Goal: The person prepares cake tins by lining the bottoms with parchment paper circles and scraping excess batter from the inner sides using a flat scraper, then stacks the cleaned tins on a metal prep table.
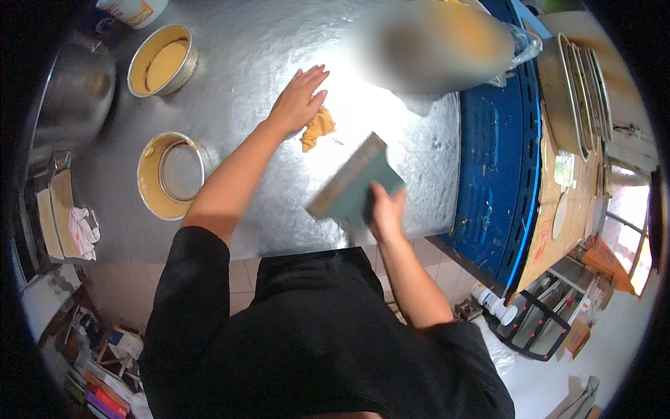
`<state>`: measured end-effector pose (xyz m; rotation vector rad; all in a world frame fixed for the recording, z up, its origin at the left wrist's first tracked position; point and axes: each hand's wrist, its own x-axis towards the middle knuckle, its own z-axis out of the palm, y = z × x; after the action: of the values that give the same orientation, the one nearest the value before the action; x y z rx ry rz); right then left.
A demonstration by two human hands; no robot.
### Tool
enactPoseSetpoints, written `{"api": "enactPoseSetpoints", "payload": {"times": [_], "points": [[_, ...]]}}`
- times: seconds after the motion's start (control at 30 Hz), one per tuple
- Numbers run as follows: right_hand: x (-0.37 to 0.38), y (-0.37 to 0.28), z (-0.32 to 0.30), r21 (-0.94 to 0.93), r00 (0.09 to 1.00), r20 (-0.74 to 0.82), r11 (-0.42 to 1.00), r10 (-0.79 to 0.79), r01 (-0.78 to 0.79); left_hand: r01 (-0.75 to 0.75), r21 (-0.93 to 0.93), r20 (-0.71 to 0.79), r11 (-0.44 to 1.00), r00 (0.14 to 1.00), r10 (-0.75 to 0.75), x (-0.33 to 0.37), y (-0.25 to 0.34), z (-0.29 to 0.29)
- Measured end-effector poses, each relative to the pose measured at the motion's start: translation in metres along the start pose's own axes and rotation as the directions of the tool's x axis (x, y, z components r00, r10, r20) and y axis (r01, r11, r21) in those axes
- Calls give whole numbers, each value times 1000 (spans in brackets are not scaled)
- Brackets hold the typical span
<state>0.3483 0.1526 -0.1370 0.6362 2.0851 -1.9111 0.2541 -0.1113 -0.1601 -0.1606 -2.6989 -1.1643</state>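
On the metal worktop, my left hand (300, 101) stretches its fingers out flat, with nothing held in them. Right beside its palm lies a crumpled scrap of tan dough (319, 130), a few crumbs near it. My right hand (386, 211) grips a wide, grey-green scraper (363, 183), tilted over the table nearer to me and slightly blurred. To the left stand two round metal pans. The farther pan (184, 75) has dough on its base and wall; the nearer pan (206, 165) has dough round its wall, while its base shows bare metal.
A blue metal cabinet (492, 153) borders the worktop (258, 188) on the right, with cardboard (551, 209) and stacked trays (572, 91) beyond. A large metal bowl (80, 91) stands far left, a pinkish cloth (84, 234) below it. A blurred shape covers the back right.
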Motion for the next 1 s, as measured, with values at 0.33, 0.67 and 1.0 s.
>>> {"api": "enactPoseSetpoints", "payload": {"times": [0.33,0.67,1.0], "points": [[56,-121,104,277,925,353,960,-141,40,-20,-243,-87,970,996,-1,19,67,-23],[124,-378,-58,-49,875,179,884,-450,465,-409,113,-462,905,785,412,278,207,-1],[161,-406,-57,-402,859,251,759,-446,511,-289,-203,-355,936,912,205,245,234,32]]}}
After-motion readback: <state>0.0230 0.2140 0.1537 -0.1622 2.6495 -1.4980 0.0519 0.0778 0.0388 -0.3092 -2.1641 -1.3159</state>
